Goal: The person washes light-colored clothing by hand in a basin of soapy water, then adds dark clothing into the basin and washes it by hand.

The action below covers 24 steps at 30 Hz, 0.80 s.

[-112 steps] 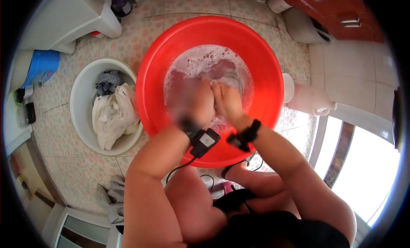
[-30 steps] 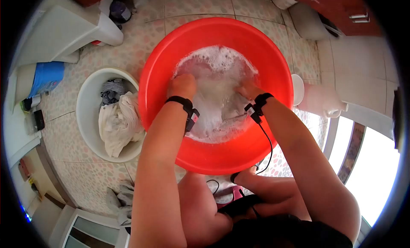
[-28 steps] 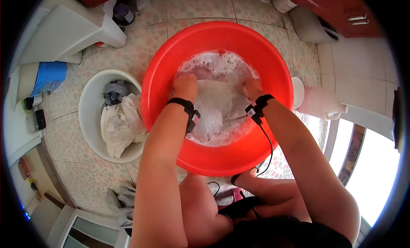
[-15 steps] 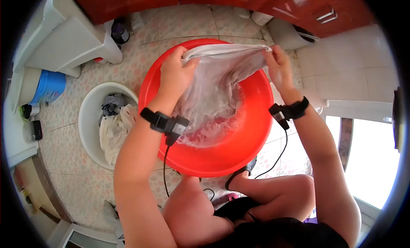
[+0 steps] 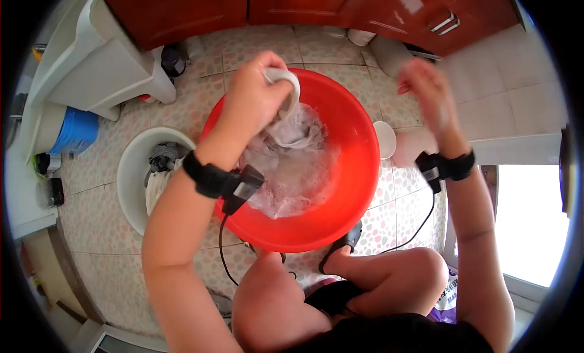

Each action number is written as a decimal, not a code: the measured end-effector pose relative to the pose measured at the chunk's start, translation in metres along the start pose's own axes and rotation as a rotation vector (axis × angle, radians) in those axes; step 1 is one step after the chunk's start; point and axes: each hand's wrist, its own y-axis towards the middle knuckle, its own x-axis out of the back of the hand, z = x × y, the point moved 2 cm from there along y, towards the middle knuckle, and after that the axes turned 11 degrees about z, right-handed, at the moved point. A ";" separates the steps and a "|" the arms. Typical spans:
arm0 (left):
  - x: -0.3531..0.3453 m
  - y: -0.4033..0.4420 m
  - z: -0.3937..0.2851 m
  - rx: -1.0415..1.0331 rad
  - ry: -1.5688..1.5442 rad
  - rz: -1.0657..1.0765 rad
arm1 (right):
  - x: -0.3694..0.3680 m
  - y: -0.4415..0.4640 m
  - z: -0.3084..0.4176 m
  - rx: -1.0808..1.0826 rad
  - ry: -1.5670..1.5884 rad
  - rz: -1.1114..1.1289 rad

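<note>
My left hand is closed on one edge of a wet white garment, above the far left of a red basin. The rest of the garment hangs down into soapy water. My right hand is raised beyond the basin's right rim, apart from the garment. It holds nothing; its fingers look loosely bent and apart, somewhat smeared by motion.
A white bucket with grey and white clothes stands left of the basin. A white container and a pinkish one stand at the right. Red cabinets line the far side. Wrist straps trail cables.
My right hand has let go of the garment and moved right and away. The stretched garment has dropped into the water, with my left hand still gripping its edge.
</note>
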 end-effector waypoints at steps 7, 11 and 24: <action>-0.059 -0.027 0.055 0.209 0.211 0.056 | -0.157 -0.025 -0.136 -0.345 -0.349 0.464; -0.070 -0.032 0.041 0.175 0.284 0.092 | -0.205 -0.020 -0.152 -0.116 0.093 0.367; -0.004 -0.026 0.067 -0.009 0.590 0.062 | -0.041 0.003 -0.130 -0.283 0.103 -0.041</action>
